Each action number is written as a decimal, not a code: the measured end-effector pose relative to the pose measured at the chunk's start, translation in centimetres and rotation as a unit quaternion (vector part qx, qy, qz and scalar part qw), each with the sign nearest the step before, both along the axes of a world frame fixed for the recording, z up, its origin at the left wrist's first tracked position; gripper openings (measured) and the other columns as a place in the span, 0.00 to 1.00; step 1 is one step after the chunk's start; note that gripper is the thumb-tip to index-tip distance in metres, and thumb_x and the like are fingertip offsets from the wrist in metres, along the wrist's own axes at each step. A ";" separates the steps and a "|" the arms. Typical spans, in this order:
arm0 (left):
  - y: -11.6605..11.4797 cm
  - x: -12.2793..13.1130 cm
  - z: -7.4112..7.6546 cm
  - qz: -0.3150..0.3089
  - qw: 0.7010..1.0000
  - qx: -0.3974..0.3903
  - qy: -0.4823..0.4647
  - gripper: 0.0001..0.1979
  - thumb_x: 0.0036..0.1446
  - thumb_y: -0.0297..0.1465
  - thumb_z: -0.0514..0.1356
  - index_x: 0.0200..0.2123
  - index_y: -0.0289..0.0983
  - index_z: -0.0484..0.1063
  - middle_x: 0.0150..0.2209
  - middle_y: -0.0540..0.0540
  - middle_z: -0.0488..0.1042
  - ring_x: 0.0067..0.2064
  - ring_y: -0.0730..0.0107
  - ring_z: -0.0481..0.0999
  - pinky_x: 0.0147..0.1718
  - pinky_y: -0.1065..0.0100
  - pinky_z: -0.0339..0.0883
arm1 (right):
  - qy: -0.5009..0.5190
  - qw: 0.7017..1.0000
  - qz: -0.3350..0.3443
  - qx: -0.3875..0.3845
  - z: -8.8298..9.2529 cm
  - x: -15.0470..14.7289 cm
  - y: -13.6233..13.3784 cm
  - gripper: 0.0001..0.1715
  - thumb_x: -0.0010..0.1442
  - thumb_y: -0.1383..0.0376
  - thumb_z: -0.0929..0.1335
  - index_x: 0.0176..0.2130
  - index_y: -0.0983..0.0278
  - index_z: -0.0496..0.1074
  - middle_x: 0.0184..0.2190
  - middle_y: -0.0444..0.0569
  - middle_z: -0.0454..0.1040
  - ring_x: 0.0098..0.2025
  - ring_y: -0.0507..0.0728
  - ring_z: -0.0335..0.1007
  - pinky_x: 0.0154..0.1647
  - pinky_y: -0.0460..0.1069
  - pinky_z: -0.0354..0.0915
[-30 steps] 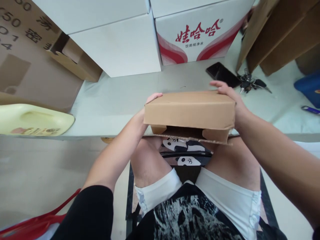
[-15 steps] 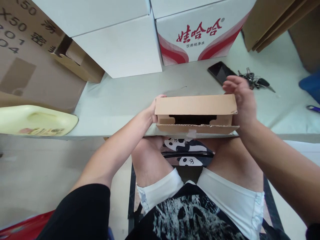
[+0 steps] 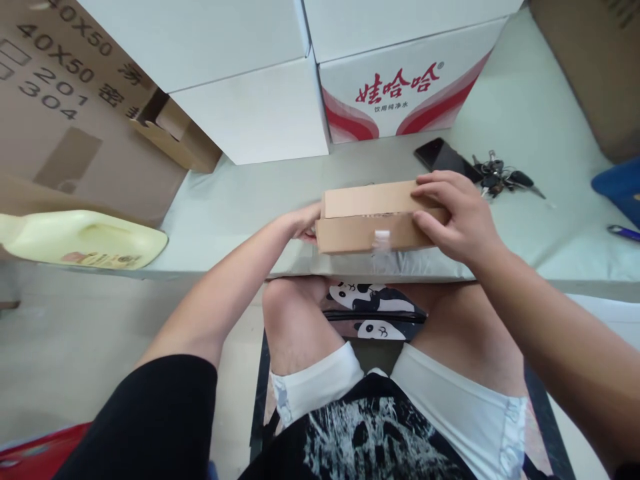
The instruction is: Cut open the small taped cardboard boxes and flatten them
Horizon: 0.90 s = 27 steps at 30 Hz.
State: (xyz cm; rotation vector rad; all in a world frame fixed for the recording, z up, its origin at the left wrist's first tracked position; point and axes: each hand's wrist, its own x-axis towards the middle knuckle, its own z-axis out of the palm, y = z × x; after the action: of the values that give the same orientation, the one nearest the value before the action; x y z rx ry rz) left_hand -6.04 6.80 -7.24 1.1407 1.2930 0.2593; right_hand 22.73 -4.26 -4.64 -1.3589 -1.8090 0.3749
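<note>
A small brown cardboard box (image 3: 350, 235) is held at the front of the table, its front flap up against the top panel and a piece of clear tape (image 3: 383, 241) hanging off the flap. My left hand (image 3: 306, 223) grips the box's left end, its fingers partly hidden behind it. At the right end, my right hand (image 3: 453, 213) has its fingers over the top and its thumb pressed on the front flap. Just beyond that hand lie a black phone (image 3: 440, 155) and a bunch of keys (image 3: 500, 177).
White cartons (image 3: 250, 113) and a red-and-white carton (image 3: 390, 100) stand at the back. A large brown carton (image 3: 65, 153), an open small box (image 3: 185, 140) and a pale yellow jug (image 3: 95, 240) are on the left. At right are a blue container (image 3: 620, 190) and a purple pen (image 3: 624, 232).
My right hand has come from beside the box onto its top and front. The front flap has swung up, and the dark opening is now covered.
</note>
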 end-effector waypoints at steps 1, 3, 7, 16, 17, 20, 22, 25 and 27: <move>0.5 -0.3 0.3 0.004 0.998 0.045 0.041 0.17 0.49 0.49 0.69 0.29 0.42 0.75 0.27 0.44 0.79 0.35 0.53 0.81 0.33 0.58 0.75 | 0.000 1.000 -0.006 -0.002 0.0 0.0 0.8 0.13 0.59 0.54 0.69 0.43 0.54 0.78 0.55 0.53 0.79 0.62 0.72 0.72 0.68 0.73 0.63; 1.2 -0.7 1.2 0.028 0.985 0.137 0.105 0.15 0.55 0.48 0.65 0.31 0.42 0.74 0.32 0.44 0.80 0.39 0.54 0.81 0.36 0.58 0.76 | -0.003 1.000 -0.018 -0.003 -0.2 -0.1 2.1 0.11 0.59 0.58 0.69 0.41 0.56 0.78 0.53 0.54 0.80 0.60 0.72 0.74 0.66 0.72 0.65; -0.3 -0.4 4.4 -0.019 0.878 0.473 0.067 0.14 0.61 0.45 0.60 0.41 0.41 0.72 0.45 0.41 0.79 0.51 0.55 0.79 0.51 0.54 0.75 | -0.019 0.999 -0.031 0.005 -0.9 -0.3 3.5 0.09 0.57 0.62 0.69 0.40 0.56 0.77 0.51 0.54 0.81 0.58 0.71 0.75 0.64 0.71 0.67; -6.0 3.3 6.0 -0.336 0.699 0.624 0.094 0.12 0.64 0.35 0.64 0.49 0.38 0.77 0.51 0.40 0.81 0.51 0.57 0.81 0.52 0.59 0.73 | -0.036 0.998 -0.038 0.039 -1.7 -0.6 3.0 0.11 0.57 0.63 0.68 0.42 0.56 0.75 0.52 0.56 0.80 0.59 0.70 0.74 0.66 0.70 0.65; -5.7 3.3 6.0 -0.321 0.715 0.616 0.074 0.11 0.65 0.34 0.62 0.48 0.38 0.78 0.48 0.41 0.83 0.48 0.60 0.82 0.49 0.61 0.74 | -0.036 0.998 -0.039 0.039 -1.7 -0.6 3.0 0.11 0.57 0.63 0.68 0.42 0.56 0.75 0.52 0.56 0.80 0.59 0.70 0.74 0.66 0.70 0.65; -4.5 3.7 6.0 -0.258 0.755 0.600 0.056 0.10 0.66 0.31 0.58 0.43 0.37 0.79 0.39 0.45 0.83 0.39 0.65 0.81 0.43 0.64 0.73 | -0.035 0.998 -0.038 0.035 -1.7 -0.5 3.0 0.11 0.57 0.62 0.68 0.41 0.57 0.76 0.52 0.56 0.80 0.59 0.71 0.74 0.66 0.70 0.65; -3.7 4.6 6.0 -0.221 0.776 0.586 0.073 0.09 0.64 0.27 0.57 0.39 0.37 0.79 0.35 0.46 0.82 0.36 0.67 0.80 0.40 0.65 0.72 | -0.032 0.998 -0.038 0.032 -1.7 -0.4 2.9 0.11 0.57 0.62 0.68 0.41 0.57 0.76 0.52 0.56 0.80 0.59 0.71 0.74 0.66 0.71 0.64; -2.6 6.2 5.6 -0.203 0.794 0.564 0.104 0.07 0.60 0.26 0.61 0.40 0.39 0.78 0.38 0.47 0.81 0.38 0.66 0.79 0.40 0.64 0.72 | -0.025 0.999 -0.036 0.029 -1.7 -0.5 2.8 0.12 0.57 0.62 0.68 0.43 0.56 0.75 0.52 0.55 0.79 0.59 0.70 0.74 0.67 0.71 0.63; -2.1 7.0 5.2 -0.201 0.787 0.571 0.119 0.10 0.59 0.25 0.62 0.43 0.41 0.77 0.43 0.46 0.80 0.42 0.64 0.80 0.42 0.62 0.72 | -0.019 0.999 -0.029 0.031 -1.7 -0.7 2.7 0.13 0.56 0.63 0.69 0.43 0.56 0.75 0.53 0.55 0.79 0.60 0.70 0.73 0.67 0.71 0.63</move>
State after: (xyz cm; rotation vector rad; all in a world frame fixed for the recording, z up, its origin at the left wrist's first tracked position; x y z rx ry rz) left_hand 0.99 4.71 -2.03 2.5181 1.0130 0.6365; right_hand 22.05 -1.52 -6.29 -1.3812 -1.7939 0.2613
